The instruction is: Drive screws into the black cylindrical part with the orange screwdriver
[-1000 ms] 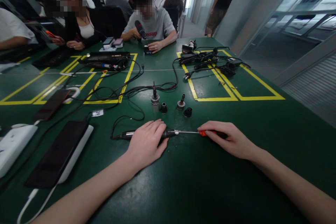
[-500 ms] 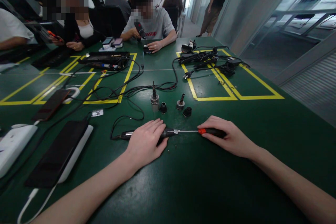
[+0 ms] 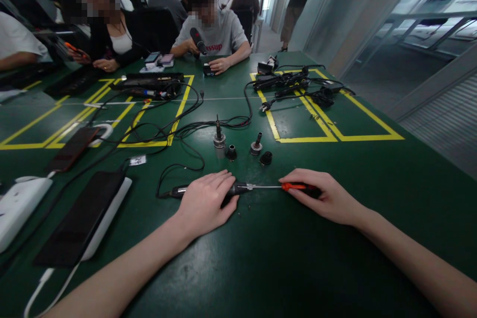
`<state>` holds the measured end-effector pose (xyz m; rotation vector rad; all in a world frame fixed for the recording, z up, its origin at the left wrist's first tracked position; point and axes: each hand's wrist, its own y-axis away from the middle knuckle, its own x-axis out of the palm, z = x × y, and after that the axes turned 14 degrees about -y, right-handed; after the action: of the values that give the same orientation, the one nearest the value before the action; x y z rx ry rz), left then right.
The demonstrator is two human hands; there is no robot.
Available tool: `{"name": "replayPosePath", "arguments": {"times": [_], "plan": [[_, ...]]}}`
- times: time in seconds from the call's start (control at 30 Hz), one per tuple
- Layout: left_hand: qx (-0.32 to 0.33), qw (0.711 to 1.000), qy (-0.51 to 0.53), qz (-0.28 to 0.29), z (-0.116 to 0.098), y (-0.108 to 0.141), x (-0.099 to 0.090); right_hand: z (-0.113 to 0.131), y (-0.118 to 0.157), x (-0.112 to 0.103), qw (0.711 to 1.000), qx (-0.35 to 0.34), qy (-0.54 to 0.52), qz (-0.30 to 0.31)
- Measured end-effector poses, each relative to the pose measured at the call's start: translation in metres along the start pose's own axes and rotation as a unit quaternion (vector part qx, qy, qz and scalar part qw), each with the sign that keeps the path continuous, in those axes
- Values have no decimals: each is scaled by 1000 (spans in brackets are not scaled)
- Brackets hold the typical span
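My left hand [image 3: 208, 198] lies wrapped over a black corded handle [image 3: 238, 189], like that of a soldering iron, and presses it to the table. Between thumb and fingers, my right hand [image 3: 316, 191] grips a red and black screwdriver [image 3: 294, 186]. The screwdriver's shaft runs level to the left, its tip at the metal end of the handle; the exact contact is too small to tell. Behind the hands stand a metal-collared part with a thin tip [image 3: 219, 139], a shorter metal-collared part [image 3: 256, 145] and two black cone-shaped collars, one left [image 3: 231, 153] and one right [image 3: 266, 158].
Tiny bits [image 3: 239, 214] lie near my left thumb. A phone on a white power bank [image 3: 82, 223] and a white power strip [image 3: 22, 208] are at left. Black cables [image 3: 179, 126] cross the table; more cords [image 3: 290, 84] pile at back right. Co-workers [image 3: 214, 35] sit opposite.
The screwdriver's handle has turned about its axis: more red shows now between my right fingers. My left hand and the corded handle have hardly moved. A standing person behind has shifted.
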<state>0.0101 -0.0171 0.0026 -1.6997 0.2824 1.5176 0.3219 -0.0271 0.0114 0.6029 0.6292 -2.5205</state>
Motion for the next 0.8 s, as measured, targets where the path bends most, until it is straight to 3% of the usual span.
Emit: {"name": "replayPosePath", "arguments": {"times": [0.8], "plan": [[17,1000,11,21,7,0,-2,-4,2,1,1000,-19,-16,-15]]}}
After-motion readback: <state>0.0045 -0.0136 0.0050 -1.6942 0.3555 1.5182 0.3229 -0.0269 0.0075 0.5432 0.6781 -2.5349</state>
